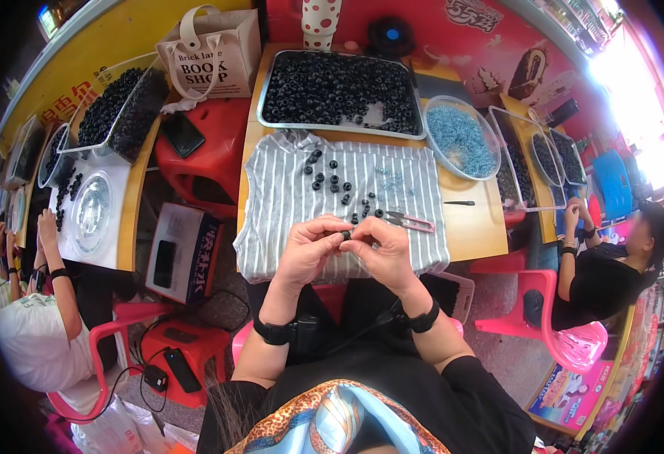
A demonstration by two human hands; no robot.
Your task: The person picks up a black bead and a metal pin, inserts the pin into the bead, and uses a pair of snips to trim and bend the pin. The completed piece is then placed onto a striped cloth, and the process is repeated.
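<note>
My left hand (313,246) pinches a small black bead-like piece (345,235) between thumb and fingertips. Close against it, my right hand (383,248) is closed too, its fingertips at the same piece; whether they hold something finer is too small to tell. Both hands hover over the near part of a grey-and-white striped cloth (271,204). Beyond them on the cloth lie several loose black pieces (334,181) and a scatter of tiny clear-blue pieces (394,180). Just right of my fingers rests a pair of pink-handled thread snips (415,222).
At the table's back stands a metal tray (267,121) heaped with black pieces. Right of it is a clear round bowl (491,172) of blue pieces. A dark thin tool (459,203) lies on the wood. People sit at tables on both sides; a red stool (218,144) stands left.
</note>
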